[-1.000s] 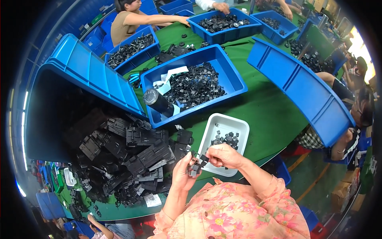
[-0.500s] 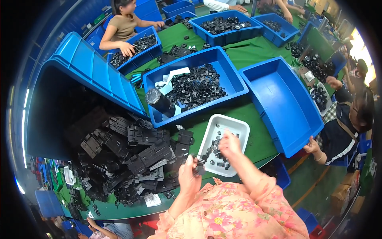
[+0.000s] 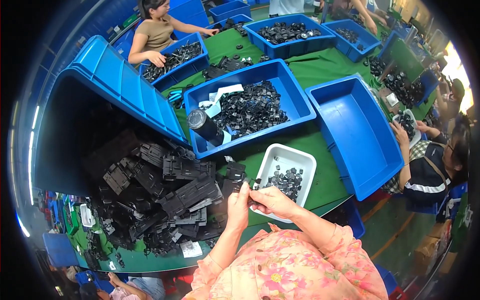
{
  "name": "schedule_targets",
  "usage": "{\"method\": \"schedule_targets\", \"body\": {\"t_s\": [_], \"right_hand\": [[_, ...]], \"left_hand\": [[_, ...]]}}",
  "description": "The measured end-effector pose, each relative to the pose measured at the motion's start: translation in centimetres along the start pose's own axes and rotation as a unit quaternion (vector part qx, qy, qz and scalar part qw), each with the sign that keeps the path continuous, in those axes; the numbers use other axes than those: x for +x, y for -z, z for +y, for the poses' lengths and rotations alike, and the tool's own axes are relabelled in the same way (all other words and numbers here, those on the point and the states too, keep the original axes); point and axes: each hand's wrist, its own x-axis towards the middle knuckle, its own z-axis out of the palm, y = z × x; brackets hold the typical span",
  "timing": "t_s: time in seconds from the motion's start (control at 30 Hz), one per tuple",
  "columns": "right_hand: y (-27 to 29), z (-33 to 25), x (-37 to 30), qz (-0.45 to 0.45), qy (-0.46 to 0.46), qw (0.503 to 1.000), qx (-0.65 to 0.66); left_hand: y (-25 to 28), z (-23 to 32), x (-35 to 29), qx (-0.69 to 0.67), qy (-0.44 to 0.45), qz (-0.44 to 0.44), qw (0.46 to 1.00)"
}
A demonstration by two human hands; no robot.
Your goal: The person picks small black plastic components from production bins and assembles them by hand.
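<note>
My left hand is closed on a flat black plastic part, which juts out past its fingertips. Against it, my right hand pinches, its fingers meeting the left hand's; whatever small piece lies in that pinch is mostly hidden. Just beyond my right hand sits a white tray with several small black clips in it. Left of my hands spreads a big heap of black plastic parts, spilling out of a large blue crate tipped on its side.
A blue bin behind the tray holds many small black pieces and a dark bottle. To the right stands an empty blue bin. Co-workers sit at the far left and right, beside bins of black parts on the green cloth.
My right hand has moved from over the white tray leftward to meet my left hand at the black part. The co-worker at right has let go of the empty bin.
</note>
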Motion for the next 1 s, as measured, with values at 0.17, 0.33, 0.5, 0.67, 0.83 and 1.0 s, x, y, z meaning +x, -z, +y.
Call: {"method": "schedule_targets", "body": {"t_s": [0.17, 0.33, 0.5, 0.67, 0.83, 1.0], "right_hand": [[-0.9, 3.0, 1.2, 0.143, 0.232, 0.938, -0.215], [-1.3, 1.8, 1.1, 0.243, 0.407, 0.809, -0.348], [-3.4, 0.0, -1.3, 0.117, 0.552, 0.729, -0.388], [4.5, 2.9, -0.8, 0.222, 0.396, 0.737, -0.501], [8.0, 5.1, -1.0, 0.222, 0.171, 0.684, -0.674], [8.8, 1.6, -0.7, 0.260, 0.052, 0.816, -0.513]], "left_hand": [[-0.3, -1.1, 0.8, -0.188, 0.052, 0.053, 0.979], [-2.1, -1.1, 2.5, -0.270, 0.050, 0.097, 0.957], [0.8, -2.2, 6.1, -0.417, 0.159, 0.096, 0.890], [0.1, -0.3, 4.7, -0.316, 0.068, 0.028, 0.946], [1.0, -1.3, 4.1, -0.228, 0.040, -0.014, 0.973], [1.5, -1.7, 4.2, -0.218, 0.058, -0.017, 0.974]]}}
